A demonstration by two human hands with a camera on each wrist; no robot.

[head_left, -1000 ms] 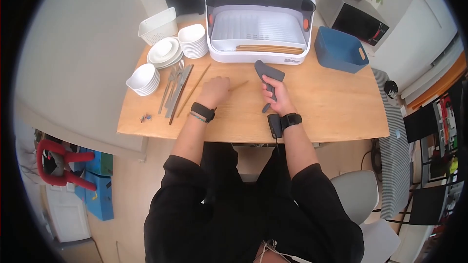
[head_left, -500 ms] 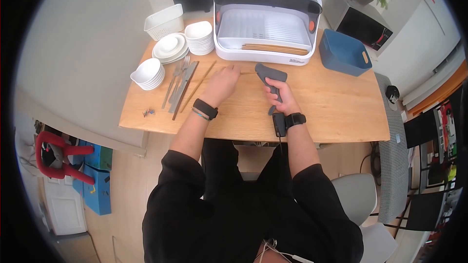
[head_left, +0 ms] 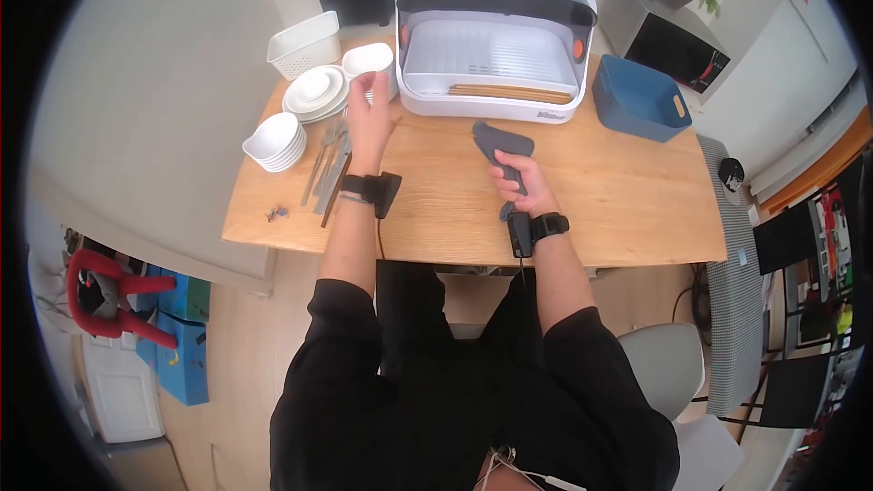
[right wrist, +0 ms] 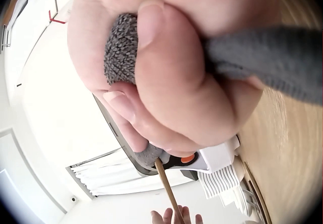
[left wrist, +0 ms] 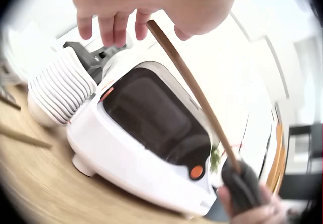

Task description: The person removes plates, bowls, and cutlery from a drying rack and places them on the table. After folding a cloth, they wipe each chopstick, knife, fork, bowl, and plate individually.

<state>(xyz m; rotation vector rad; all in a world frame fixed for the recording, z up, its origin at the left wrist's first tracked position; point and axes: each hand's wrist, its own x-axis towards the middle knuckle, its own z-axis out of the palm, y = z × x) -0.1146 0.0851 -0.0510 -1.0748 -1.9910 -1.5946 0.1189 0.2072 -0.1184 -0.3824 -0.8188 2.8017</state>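
Note:
My right hand [head_left: 523,184] grips a grey cloth [head_left: 503,140] bunched in its curled fingers. A brown chopstick [left wrist: 189,78] sticks out of the cloth, its lower end wrapped in it, as the left wrist view shows. My left hand [head_left: 368,132] is raised over the table near the stacked white bowls [head_left: 368,58], fingers loosely extended and apart. In the left wrist view the chopstick's free end overlaps the space between its fingers and thumb. Beneath that hand lie forks and knives [head_left: 329,168] and another chopstick [left wrist: 25,137], partly hidden by the arm.
A white dish cabinet [head_left: 496,107] with a raised dark lid stands at the back, with several chopsticks [head_left: 509,93] in its front tray. Left are plates [head_left: 314,107], more bowls [head_left: 275,142] and a white basket [head_left: 305,44]. A blue bin [head_left: 641,100] stands right.
My left hand has let go of the chopstick and moved left and up from beside the cloth, towards the bowls. The right hand keeps its grip on the cloth.

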